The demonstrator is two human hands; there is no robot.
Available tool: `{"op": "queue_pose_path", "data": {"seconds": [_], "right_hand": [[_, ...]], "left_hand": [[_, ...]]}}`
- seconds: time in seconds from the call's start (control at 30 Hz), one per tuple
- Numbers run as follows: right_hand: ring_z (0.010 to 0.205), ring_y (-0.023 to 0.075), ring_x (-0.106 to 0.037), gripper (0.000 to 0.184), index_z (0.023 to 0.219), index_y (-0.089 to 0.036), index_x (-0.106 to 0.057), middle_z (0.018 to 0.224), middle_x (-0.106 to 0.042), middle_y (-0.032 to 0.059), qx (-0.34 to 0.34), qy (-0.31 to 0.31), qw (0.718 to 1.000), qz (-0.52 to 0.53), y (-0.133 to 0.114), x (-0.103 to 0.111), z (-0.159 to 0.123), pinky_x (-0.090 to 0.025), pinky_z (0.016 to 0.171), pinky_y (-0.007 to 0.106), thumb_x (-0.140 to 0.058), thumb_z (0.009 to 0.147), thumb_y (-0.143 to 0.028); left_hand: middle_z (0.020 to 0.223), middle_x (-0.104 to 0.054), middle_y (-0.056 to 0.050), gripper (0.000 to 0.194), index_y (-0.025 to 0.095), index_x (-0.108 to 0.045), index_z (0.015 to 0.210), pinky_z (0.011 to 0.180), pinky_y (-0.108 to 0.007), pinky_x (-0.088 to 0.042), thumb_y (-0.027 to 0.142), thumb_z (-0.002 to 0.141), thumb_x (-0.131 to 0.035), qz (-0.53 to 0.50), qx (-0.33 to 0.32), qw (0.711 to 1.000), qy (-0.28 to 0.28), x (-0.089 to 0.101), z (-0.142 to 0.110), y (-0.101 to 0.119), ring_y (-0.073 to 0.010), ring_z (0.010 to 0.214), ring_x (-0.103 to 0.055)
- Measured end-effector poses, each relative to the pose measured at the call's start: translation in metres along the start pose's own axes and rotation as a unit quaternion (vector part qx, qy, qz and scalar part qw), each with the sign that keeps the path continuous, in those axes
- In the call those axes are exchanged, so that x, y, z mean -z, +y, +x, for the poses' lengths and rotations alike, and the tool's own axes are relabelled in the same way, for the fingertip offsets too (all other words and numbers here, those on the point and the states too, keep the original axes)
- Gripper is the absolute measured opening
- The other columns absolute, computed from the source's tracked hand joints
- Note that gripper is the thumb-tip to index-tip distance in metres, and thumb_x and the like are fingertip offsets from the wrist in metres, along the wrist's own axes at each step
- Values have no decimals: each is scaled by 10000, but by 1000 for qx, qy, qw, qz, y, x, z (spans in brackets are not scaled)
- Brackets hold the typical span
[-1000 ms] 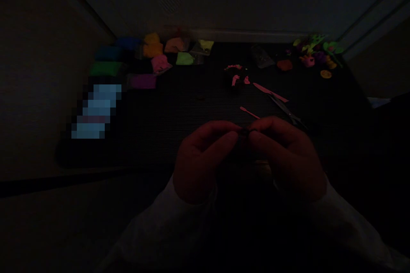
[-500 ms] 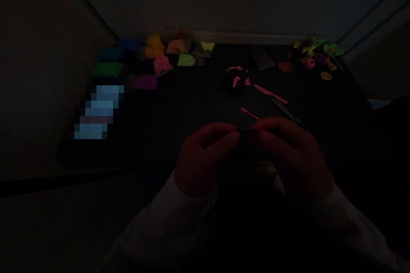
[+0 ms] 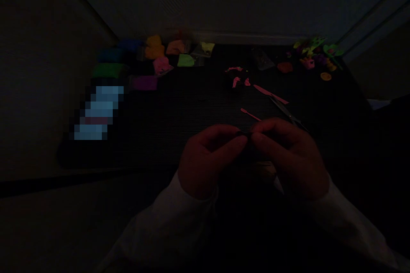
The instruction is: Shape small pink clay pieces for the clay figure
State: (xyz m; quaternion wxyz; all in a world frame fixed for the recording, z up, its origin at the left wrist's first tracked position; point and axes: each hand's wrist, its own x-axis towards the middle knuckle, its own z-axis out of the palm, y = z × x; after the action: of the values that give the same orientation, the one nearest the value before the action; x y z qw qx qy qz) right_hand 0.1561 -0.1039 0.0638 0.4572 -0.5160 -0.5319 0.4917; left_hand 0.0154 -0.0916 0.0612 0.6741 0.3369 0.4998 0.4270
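Note:
Both hands meet above the table's front edge, thumbs and forefingers pinched around a small piece of black clay [image 3: 245, 134]. Its left end is in my left hand [image 3: 205, 160], its right end in my right hand [image 3: 293, 160]. The fingers hide most of the piece, and the dim light blurs its shape. Just beyond my fingertips lies a thin pink modelling tool [image 3: 250, 114]. Behind that sit a pink plastic knife [image 3: 270, 94] and scissors [image 3: 288, 113], crossing each other. Farther back rests a dark rounded clay figure [image 3: 237, 77] with pink trim.
Coloured clay packets line the back left, among them orange [image 3: 154, 49], pink [image 3: 162, 66], green [image 3: 109, 70] and purple [image 3: 145, 82]. A lit, pixelated phone screen [image 3: 101, 111] is at left. Small clay flowers [image 3: 315, 51] and a red lump [image 3: 285, 67] lie at back right, before a pale wall [image 3: 256, 8].
My left hand has moved slightly right, bringing the two sets of fingertips closer together around the black clay. The things on the table stay where they were.

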Motion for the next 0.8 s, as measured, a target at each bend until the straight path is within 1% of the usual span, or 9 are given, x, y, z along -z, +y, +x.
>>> {"op": "queue_pose_path", "data": {"seconds": [0.1, 0.2, 0.33, 0.43, 0.5, 0.57, 0.63, 0.73, 0.8], "right_hand": [[609, 81, -536, 74, 737, -220, -590, 662, -578, -40, -5, 7, 1000, -9, 0, 1, 1, -428, 566, 202, -559, 766, -281], [647, 96, -544, 81, 758, -221, -591, 694, -587, -30, -8, 7, 1000, -19, 0, 4, 3, -432, 596, 220, -558, 764, -295], [735, 128, -548, 83, 745, -207, -581, 760, -593, -3, -1, -2, 998, -56, 2, 6, 7, -430, 654, 253, -577, 746, -290], [765, 141, -545, 94, 739, -199, -578, 803, -590, 11, 4, -7, 997, -80, 4, 9, 14, -425, 677, 273, -570, 750, -292], [769, 135, -547, 92, 747, -201, -583, 817, -592, 5, 4, -3, 995, -95, 4, 14, 22, -418, 684, 269, -563, 755, -291], [743, 124, -546, 100, 745, -202, -589, 794, -594, -4, -5, 5, 993, -117, 2, 24, 37, -413, 666, 255, -568, 750, -299], [688, 112, -537, 118, 731, -202, -591, 737, -592, -16, -22, 16, 990, -136, 2, 37, 59, -409, 625, 243, -582, 733, -320], [626, 103, -527, 136, 716, -208, -599, 683, -592, -30, -36, 28, 990, -135, 5, 54, 101, -403, 589, 238, -603, 706, -344], [624, 108, -529, 147, 724, -203, -608, 692, -597, -22, -49, -10, 988, -144, 10, 61, 128, -401, 586, 244, -600, 706, -349]], "left_hand": [[594, -614, 54, 127, 200, -647, 667, 535, -185, -419, 214, 565, -722, 1, 13, 1000, 14, -2, 0, 1, -70, 551, -545], [575, -607, 51, 114, 186, -640, 652, 542, -196, -423, 203, 566, -713, -5, 16, 999, 28, -4, 1, 2, -75, 542, -545], [597, -617, 44, 125, 185, -638, 656, 524, -195, -420, 214, 563, -718, 23, 19, 999, 22, -5, 4, 3, -82, 544, -549], [613, -623, 33, 127, 189, -640, 684, 506, -198, -417, 213, 578, -705, 48, 18, 999, 18, -6, 10, 6, -93, 547, -553], [653, -633, 26, 135, 197, -644, 722, 529, -198, -425, 207, 596, -692, 54, 5, 998, 29, -6, 17, 9, -98, 586, -566], [708, -645, 24, 135, 212, -644, 758, 558, -191, -430, 223, 627, -675, 59, -12, 997, 42, -6, 27, 12, -98, 637, -578], [728, -649, 30, 104, 221, -642, 751, 572, -182, -424, 250, 653, -658, 78, -29, 995, 59, -4, 40, 17, -93, 660, -578], [693, -640, 34, 83, 220, -640, 728, 559, -186, -403, 281, 672, -641, 153, -54, 982, 98, -1, 64, 24, -93, 639, -559], [696, -635, 32, 100, 223, -638, 745, 565, -202, -395, 299, 682, -628, 207, -66, 969, 115, 1, 79, 27, -101, 637, -548]]}}
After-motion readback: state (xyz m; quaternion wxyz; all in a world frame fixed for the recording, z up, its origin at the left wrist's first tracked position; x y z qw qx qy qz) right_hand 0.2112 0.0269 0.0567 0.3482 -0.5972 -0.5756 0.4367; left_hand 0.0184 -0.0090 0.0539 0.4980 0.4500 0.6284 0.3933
